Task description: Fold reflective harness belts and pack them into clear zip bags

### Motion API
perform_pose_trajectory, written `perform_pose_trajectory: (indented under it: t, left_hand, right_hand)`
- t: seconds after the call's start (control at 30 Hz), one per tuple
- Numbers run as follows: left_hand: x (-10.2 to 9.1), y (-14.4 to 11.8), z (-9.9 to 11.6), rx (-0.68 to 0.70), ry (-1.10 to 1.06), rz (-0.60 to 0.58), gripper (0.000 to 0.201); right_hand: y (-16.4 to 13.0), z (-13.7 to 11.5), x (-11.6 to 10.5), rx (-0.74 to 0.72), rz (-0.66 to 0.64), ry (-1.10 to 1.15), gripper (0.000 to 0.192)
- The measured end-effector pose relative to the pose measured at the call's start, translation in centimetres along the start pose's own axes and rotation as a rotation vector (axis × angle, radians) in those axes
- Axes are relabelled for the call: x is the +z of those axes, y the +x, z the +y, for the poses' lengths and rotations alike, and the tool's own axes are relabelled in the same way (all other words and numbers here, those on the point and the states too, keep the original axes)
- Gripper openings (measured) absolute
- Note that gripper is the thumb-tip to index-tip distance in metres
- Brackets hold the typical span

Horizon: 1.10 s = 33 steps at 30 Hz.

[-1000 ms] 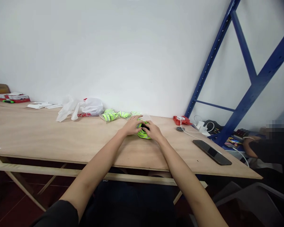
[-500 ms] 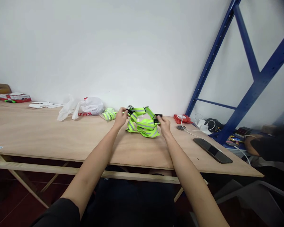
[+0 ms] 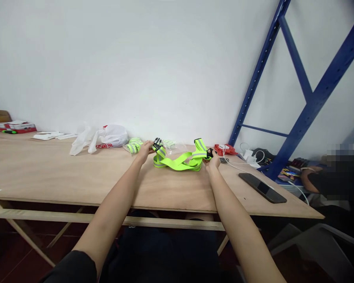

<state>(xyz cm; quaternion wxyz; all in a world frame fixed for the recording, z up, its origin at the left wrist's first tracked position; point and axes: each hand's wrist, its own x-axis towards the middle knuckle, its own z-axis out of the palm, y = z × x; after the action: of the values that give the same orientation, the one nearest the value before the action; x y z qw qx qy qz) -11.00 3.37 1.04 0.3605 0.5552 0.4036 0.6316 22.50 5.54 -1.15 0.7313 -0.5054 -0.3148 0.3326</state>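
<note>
A neon yellow-green reflective strap harness (image 3: 179,161) with grey stripes and black buckles lies partly unfolded on the plywood table (image 3: 76,177). My left hand (image 3: 145,149) pinches its left end near a black buckle. My right hand (image 3: 212,160) grips the opposite end with another black buckle, pulled out to the right. The strap hangs stretched between both hands and its middle rests on the wood.
More folded neon straps in clear wrap (image 3: 133,145) and a white plastic bag (image 3: 106,136) lie by the wall. A red pouch (image 3: 227,149), chargers and cable (image 3: 249,155) and a dark phone (image 3: 262,188) sit right. Another person's arm (image 3: 315,181) is beside a blue rack (image 3: 297,90).
The bundled strap, first covered by both hands, was lifted and unfolded; my hands have moved apart, the right one travelling rightward, stretching the harness wider.
</note>
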Motion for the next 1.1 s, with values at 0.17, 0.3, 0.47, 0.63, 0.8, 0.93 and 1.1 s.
perform_pose_trajectory:
  t: [0.17, 0.3, 0.47, 0.63, 0.8, 0.93, 1.1]
  left_hand:
    - [1.6, -1.2, -0.6, -0.003, 0.184, -0.342, 0.040]
    - [2.8, -2.2, -1.1, 0.041, 0.269, -0.532, 0.056]
    - [4.4, -3.2, -1.8, 0.103, 0.316, -0.669, 0.096]
    - [6.7, -4.5, -2.5, 0.151, 0.375, -0.628, 0.138]
    - [8.1, -5.6, -2.1, 0.225, 0.446, -0.520, 0.134]
    - [8.3, -5.7, -1.3, 0.188, 0.500, -0.380, 0.103]
    - [7.9, -4.8, -0.9, 0.115, 0.500, -0.269, 0.056]
  right_hand:
    - [-1.4, 0.8, -0.2, -0.190, -0.132, -0.291, 0.040]
    - [-2.2, 1.3, 0.1, -0.256, -0.372, -0.487, 0.037]
    - [-3.2, 1.9, 1.4, -0.209, -0.717, -0.617, 0.031]
    - [-5.2, 2.5, 3.3, -0.202, -0.857, -0.591, 0.036]
    - [-6.3, 2.1, 4.4, -0.161, -0.856, -0.473, 0.039]
    - [-7.3, 1.1, 4.7, -0.069, -0.922, -0.345, 0.045]
    - [-8.6, -0.1, 4.4, 0.064, -1.020, -0.235, 0.057]
